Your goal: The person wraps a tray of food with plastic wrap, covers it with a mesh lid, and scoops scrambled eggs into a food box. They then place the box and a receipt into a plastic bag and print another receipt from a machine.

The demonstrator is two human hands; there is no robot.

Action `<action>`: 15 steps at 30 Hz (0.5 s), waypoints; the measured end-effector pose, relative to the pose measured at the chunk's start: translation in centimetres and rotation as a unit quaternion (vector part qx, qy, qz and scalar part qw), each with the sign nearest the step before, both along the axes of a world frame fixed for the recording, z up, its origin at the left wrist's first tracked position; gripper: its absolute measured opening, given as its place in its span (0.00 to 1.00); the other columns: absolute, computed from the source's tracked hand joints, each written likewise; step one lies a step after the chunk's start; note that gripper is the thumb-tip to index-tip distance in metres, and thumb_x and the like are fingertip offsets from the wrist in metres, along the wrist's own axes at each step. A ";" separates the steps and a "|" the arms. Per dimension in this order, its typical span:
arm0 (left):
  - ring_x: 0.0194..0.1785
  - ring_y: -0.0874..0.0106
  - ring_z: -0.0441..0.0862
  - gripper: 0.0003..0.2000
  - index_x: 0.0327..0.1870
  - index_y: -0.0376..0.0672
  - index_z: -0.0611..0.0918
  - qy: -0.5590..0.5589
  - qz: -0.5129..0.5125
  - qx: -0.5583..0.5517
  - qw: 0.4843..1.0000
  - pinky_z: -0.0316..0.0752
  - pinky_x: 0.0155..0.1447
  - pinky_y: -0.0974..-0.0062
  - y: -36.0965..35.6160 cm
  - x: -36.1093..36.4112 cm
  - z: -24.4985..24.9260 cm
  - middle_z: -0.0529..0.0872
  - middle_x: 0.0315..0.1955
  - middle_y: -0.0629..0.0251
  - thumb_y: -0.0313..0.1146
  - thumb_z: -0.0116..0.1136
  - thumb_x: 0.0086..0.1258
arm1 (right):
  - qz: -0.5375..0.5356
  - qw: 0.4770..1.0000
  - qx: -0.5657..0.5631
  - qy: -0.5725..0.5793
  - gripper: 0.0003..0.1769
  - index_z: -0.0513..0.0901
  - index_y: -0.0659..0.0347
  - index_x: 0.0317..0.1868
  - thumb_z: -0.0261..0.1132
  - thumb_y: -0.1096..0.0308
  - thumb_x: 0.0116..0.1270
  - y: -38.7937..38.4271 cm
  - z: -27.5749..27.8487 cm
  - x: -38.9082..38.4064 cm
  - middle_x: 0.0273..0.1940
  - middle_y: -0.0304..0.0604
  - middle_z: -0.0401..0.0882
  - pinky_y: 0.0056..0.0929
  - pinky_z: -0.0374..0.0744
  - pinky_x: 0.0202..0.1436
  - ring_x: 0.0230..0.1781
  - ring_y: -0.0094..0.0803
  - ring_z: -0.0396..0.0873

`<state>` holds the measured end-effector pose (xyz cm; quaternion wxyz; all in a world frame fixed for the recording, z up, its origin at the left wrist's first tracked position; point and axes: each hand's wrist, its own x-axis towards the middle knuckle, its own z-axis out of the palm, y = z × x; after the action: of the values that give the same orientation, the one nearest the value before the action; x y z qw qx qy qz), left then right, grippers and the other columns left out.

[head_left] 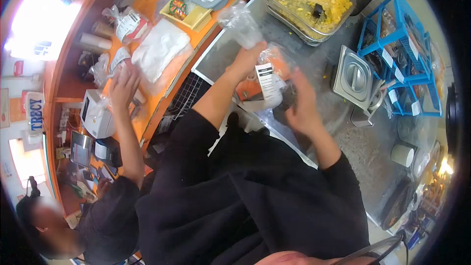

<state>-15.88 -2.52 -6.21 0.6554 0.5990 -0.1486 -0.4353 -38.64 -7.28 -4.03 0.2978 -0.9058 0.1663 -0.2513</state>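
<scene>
My left hand (249, 61) is closed on the gathered neck of a clear plastic bag (279, 59), whose loose top sticks up past the fingers. Orange packages show inside the bag, and a white printed label (267, 84) hangs over its front. To the right of the bag, my right hand (305, 102) has its fingers apart, with the fingertips near the bag's edge and nothing held. Both hands are over the near edge of the grey metal counter (343, 140).
A glass tray of yellow food (314, 0) stands at the back. On the right are a lidded metal container (354, 76), blue racks (397, 44) and a paper cup (402, 155). At left, a co-worker's hand (125, 86) reaches over the orange counter (159, 91).
</scene>
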 end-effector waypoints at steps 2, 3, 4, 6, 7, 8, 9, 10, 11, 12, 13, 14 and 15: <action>0.43 0.64 0.82 0.16 0.49 0.35 0.76 0.115 0.013 -0.003 0.993 0.79 0.47 0.62 0.7 -1.0 2.9 0.82 0.41 0.55 0.39 0.49 0.70 | 0.061 0.984 -0.156 0.068 0.41 0.63 0.48 0.64 0.66 0.69 0.47 1.2 -3.3 -1.3 0.69 0.56 0.57 0.59 0.51 0.70 0.69 0.53 0.58; 0.44 0.62 0.82 0.16 0.49 0.35 0.76 0.187 0.002 -0.017 0.982 0.78 0.49 0.61 1.1 -1.1 3.4 0.83 0.41 0.54 0.40 0.45 0.71 | 0.051 0.985 -0.167 0.014 0.42 0.61 0.47 0.65 0.66 0.69 0.46 1.4 -5.2 -1.5 0.69 0.56 0.57 0.61 0.50 0.69 0.69 0.54 0.58; 0.45 0.60 0.83 0.17 0.48 0.35 0.77 0.257 -0.009 -0.031 0.966 0.78 0.51 0.60 1.3 -1.2 3.9 0.83 0.41 0.53 0.40 0.42 0.72 | 0.042 0.982 -0.179 -0.040 0.44 0.59 0.47 0.66 0.67 0.69 0.46 1.6 -7.1 -1.6 0.69 0.56 0.56 0.64 0.49 0.68 0.69 0.54 0.58; 0.49 0.54 0.81 0.20 0.48 0.36 0.76 0.325 0.047 -0.022 0.944 0.74 0.58 0.54 1.2 -2.8 5.3 0.83 0.42 0.49 0.40 0.33 0.72 | -0.008 0.964 -0.189 -0.186 0.47 0.53 0.46 0.68 0.69 0.70 0.48 1.2 -9.0 -1.1 0.68 0.55 0.59 0.63 0.48 0.69 0.69 0.54 0.60; 0.48 0.55 0.82 0.19 0.48 0.36 0.76 0.341 0.054 -0.026 0.938 0.74 0.57 0.54 1.0 -3.8 6.0 0.83 0.42 0.49 0.39 0.33 0.72 | -0.080 0.949 -0.238 -0.190 0.46 0.56 0.49 0.68 0.70 0.63 0.50 0.3 -10.5 -0.4 0.67 0.54 0.59 0.61 0.51 0.68 0.68 0.53 0.61; 0.47 0.55 0.82 0.19 0.48 0.36 0.76 0.357 0.063 -0.031 0.931 0.75 0.57 0.54 0.9 -4.8 6.6 0.83 0.42 0.49 0.39 0.33 0.72 | -0.151 0.927 -0.285 -0.194 0.45 0.58 0.53 0.68 0.71 0.57 0.51 -0.9 -12.3 0.3 0.67 0.54 0.59 0.60 0.54 0.68 0.67 0.53 0.62; 0.46 0.55 0.82 0.19 0.48 0.36 0.76 0.373 0.071 -0.036 0.924 0.75 0.57 0.54 0.8 -5.7 7.2 0.83 0.42 0.49 0.38 0.34 0.72 | -0.158 0.942 -0.221 -0.195 0.43 0.60 0.54 0.67 0.71 0.57 0.52 -1.4 -13.3 0.7 0.66 0.54 0.61 0.58 0.56 0.67 0.66 0.51 0.64; 0.44 0.56 0.83 0.19 0.48 0.35 0.76 0.338 0.096 -0.023 0.936 0.76 0.54 0.55 0.6 -6.5 8.2 0.83 0.42 0.49 0.40 0.37 0.72 | -0.122 0.971 -0.060 -0.195 0.42 0.61 0.55 0.66 0.70 0.58 0.53 -1.6 -13.6 0.8 0.65 0.53 0.62 0.56 0.58 0.66 0.64 0.50 0.65; 0.44 0.57 0.83 0.19 0.50 0.34 0.75 0.292 0.065 -0.003 0.954 0.77 0.53 0.56 0.7 -6.7 9.6 0.83 0.44 0.50 0.40 0.39 0.71 | -0.097 0.969 0.097 -0.205 0.40 0.62 0.56 0.65 0.70 0.58 0.54 -1.7 -14.0 1.1 0.63 0.52 0.63 0.54 0.60 0.65 0.63 0.48 0.66; 0.44 0.57 0.83 0.19 0.51 0.33 0.74 0.246 0.034 0.017 0.969 0.77 0.51 0.57 0.7 -6.8 11.2 0.82 0.45 0.51 0.41 0.42 0.71 | -0.019 0.891 0.381 -0.245 0.39 0.63 0.57 0.64 0.69 0.59 0.54 -1.4 -13.9 1.4 0.62 0.52 0.64 0.53 0.61 0.64 0.62 0.47 0.67; 0.44 0.58 0.83 0.20 0.53 0.32 0.73 0.199 0.004 0.036 0.979 0.78 0.49 0.58 0.8 -6.7 12.2 0.82 0.46 0.52 0.42 0.45 0.71 | 0.032 0.764 0.584 -0.275 0.37 0.64 0.58 0.63 0.69 0.59 0.55 -0.9 -13.8 2.1 0.61 0.51 0.66 0.51 0.63 0.63 0.61 0.45 0.68; 0.40 0.55 0.83 0.22 0.46 0.32 0.77 0.037 -0.022 0.028 0.999 0.78 0.44 0.58 0.8 -6.6 12.5 0.84 0.41 0.50 0.46 0.52 0.66 | 0.036 0.626 0.725 -0.285 0.35 0.65 0.59 0.63 0.69 0.60 0.56 -0.3 -13.8 2.6 0.60 0.50 0.67 0.49 0.65 0.62 0.60 0.44 0.69; 0.39 0.53 0.83 0.22 0.42 0.32 0.79 -0.192 -0.081 0.112 0.972 0.78 0.42 0.58 0.9 -5.9 13.3 0.84 0.37 0.49 0.47 0.53 0.65 | 0.062 0.574 0.770 -0.272 0.34 0.66 0.59 0.62 0.68 0.60 0.57 -0.1 -13.6 2.8 0.59 0.50 0.68 0.47 0.66 0.61 0.59 0.42 0.70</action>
<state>-21.81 -1.57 7.06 0.5062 0.7270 -0.2700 -0.3773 -35.86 -7.41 -17.59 0.9289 -0.2331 0.1522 -0.2443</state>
